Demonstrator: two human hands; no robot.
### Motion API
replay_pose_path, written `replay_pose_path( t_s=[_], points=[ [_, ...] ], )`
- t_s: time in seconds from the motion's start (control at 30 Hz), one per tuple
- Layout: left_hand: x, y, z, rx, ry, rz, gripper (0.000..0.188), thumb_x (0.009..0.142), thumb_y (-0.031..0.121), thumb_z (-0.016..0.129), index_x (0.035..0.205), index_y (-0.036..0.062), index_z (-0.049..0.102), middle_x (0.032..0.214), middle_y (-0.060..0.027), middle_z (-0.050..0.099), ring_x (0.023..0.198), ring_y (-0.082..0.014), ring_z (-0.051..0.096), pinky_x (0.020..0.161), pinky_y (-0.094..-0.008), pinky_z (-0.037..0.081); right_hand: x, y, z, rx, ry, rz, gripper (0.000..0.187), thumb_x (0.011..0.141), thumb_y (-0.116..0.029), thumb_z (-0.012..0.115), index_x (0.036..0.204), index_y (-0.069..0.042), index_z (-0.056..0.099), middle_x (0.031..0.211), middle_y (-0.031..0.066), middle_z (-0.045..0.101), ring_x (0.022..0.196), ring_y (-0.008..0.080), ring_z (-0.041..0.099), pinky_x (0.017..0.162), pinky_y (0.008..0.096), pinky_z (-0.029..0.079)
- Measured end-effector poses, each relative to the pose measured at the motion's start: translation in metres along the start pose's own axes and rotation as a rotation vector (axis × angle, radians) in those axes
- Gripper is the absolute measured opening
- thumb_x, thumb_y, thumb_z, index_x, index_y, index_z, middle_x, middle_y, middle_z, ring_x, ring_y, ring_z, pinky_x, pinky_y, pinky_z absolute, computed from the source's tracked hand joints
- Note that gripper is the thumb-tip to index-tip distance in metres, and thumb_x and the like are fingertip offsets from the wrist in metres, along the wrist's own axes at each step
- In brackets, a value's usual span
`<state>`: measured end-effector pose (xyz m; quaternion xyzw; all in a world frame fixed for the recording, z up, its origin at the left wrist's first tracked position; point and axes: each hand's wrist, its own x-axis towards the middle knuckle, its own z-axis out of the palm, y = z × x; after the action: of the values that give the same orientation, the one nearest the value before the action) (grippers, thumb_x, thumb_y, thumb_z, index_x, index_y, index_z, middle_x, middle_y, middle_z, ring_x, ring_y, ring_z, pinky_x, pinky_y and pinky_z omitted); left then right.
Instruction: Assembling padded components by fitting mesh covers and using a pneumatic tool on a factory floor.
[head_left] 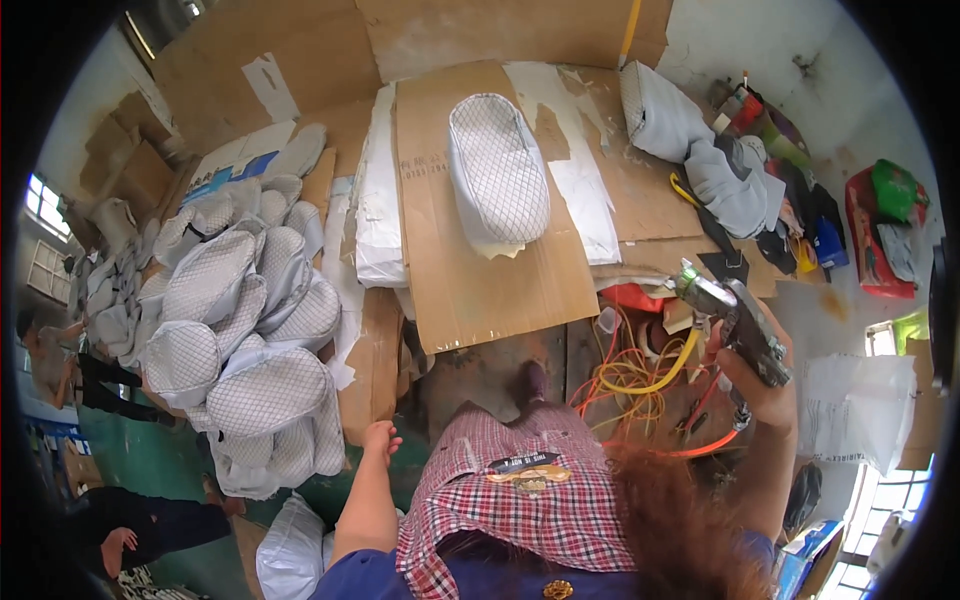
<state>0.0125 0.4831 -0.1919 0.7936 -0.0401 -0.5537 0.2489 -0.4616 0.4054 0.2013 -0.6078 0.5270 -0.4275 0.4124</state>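
Note:
In my right hand (765, 392), raised at the right of the table, is a metal spray gun (712, 296) with a yellow hose (672, 372) and an orange hose (690, 450) running to it. My fingers wrap round its grip, and its front points left and up. My left hand (381, 440) hangs near the table's left front edge, its fingers curled in with nothing visible in them. A whitish quilted, slipper-shaped padded piece (505, 180) lies on a cardboard sheet (450, 300) in front of me, apart from both hands. A pale yellowish scrap shows under its near end.
Many similar quilted pieces (270, 390) are heaped at the left. Folded grey-white fabric (735, 185), scissors (685, 190) and a red bag (870, 230) are at the right. Tangled hoses (625, 395) hang below the table. Another person (150, 530) is at the lower left.

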Motion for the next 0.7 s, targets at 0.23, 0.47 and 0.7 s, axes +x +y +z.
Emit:
replay_pose_path(
  t_s=[0.23, 0.47, 0.7],
  points=[
    [0.028, 0.037, -0.090, -0.446, 0.490, 0.636, 0.075, 0.075, -0.001, 0.048, 0.138, 0.0149, 0.009, 0.080, -0.0102, 0.054, 0.050, -0.0148, 0.047, 0.042, -0.0260, 0.040, -0.032, -0.008, -0.002, -0.024, -0.090, 0.048, 0.055, 0.073, -0.002, 0.059, 0.123, 0.005, 0.039, 0.082, 0.0047, 0.054, 0.071, 0.0108, 0.053, 0.064, 0.0227, 0.045],
    [-0.123, 0.136, -0.299, -0.978, 1.153, 0.692, 0.084, 0.070, 0.003, 0.060, 0.133, 0.0058, 0.004, 0.081, -0.0152, 0.051, 0.059, -0.0219, 0.054, 0.049, -0.0296, 0.043, -0.041, -0.026, -0.009, -0.064, 0.048, 0.174, 0.057, 0.072, -0.004, 0.060, 0.124, 0.003, 0.038, 0.081, 0.0064, 0.054, 0.072, 0.0128, 0.053, 0.065, 0.0255, 0.045],
    [-0.097, 0.085, -0.259, -0.928, 1.228, 0.533, 0.068, 0.068, 0.004, 0.053, 0.128, -0.0011, 0.021, 0.078, -0.0180, 0.051, 0.054, -0.0217, 0.050, 0.046, -0.0297, 0.041, -0.040, -0.028, -0.001, -0.139, 0.088, 0.160, 0.051, 0.073, -0.010, 0.060, 0.120, 0.002, 0.042, 0.081, 0.0063, 0.054, 0.072, 0.0135, 0.053, 0.065, 0.0257, 0.044]
  ],
)
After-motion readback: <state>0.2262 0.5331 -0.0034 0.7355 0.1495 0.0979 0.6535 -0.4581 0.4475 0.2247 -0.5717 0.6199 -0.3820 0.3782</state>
